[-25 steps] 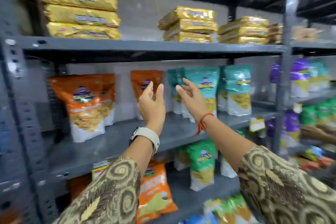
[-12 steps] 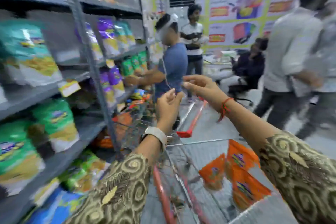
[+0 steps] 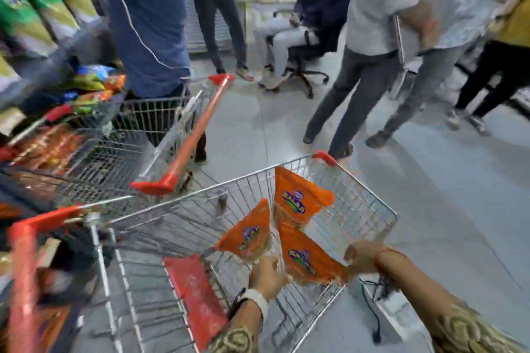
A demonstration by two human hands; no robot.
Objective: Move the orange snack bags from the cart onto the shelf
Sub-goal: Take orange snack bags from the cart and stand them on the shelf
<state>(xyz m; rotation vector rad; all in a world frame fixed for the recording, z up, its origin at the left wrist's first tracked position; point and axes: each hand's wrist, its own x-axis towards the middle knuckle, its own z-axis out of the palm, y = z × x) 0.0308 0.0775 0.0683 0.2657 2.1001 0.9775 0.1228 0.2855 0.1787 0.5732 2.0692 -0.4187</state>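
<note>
We look down into a wire cart (image 3: pixel 370 203) with red corner pieces. Three orange snack bags are inside it, all toward the cart's right side. The upper bag (image 3: pixel 298 198) leans against the far right wall of the basket. The left bag (image 3: pixel 248 233) and the right bag (image 3: pixel 305 258) lie lower, near the cart's near right edge, and they touch each other along one side.

Our left hand (image 3: pixel 268 276), with a white watch strap at the wrist, is closed on the lower edge of the left bag. Our right hand (image 3: pixel 362 256), with a red thread at the wrist, is at the near right rim of the cart, touching the corner of the right bag; it is blurred, so we cannot tell if the fingers really grip it.

A red flap (image 3: pixel 195 292) lies in the cart near its handle end. A second cart (image 3: pixel 177 146) with a red handle stands just beyond the cart's far left edge. Several people (image 3: pixel 370 37) stand on the grey floor behind.
</note>
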